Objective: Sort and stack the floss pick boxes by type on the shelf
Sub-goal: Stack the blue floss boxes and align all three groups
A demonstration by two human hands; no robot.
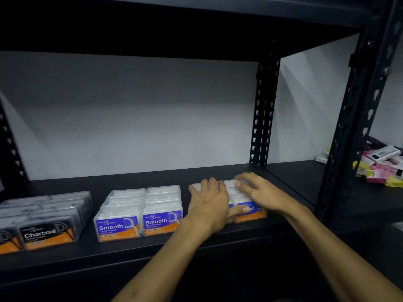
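Three groups of floss pick boxes stand in rows on the black shelf (135,249). At the left are dark Charcoal boxes (46,216). In the middle are clear blue-labelled Smooth boxes (139,211). At the right is a third group of clear boxes with blue and orange labels (250,211), mostly hidden by both hands. My left hand (208,203) lies flat on top of that group's left rows, thumb against the front label. My right hand (257,189) rests on the right rows, fingers curled over the far boxes.
A black perforated upright (263,110) stands just behind the right group, and a thicker post (357,118) is at the front right. A jumble of pink, yellow and white packages (381,166) lies on the neighbouring shelf at the far right. The wall behind is white.
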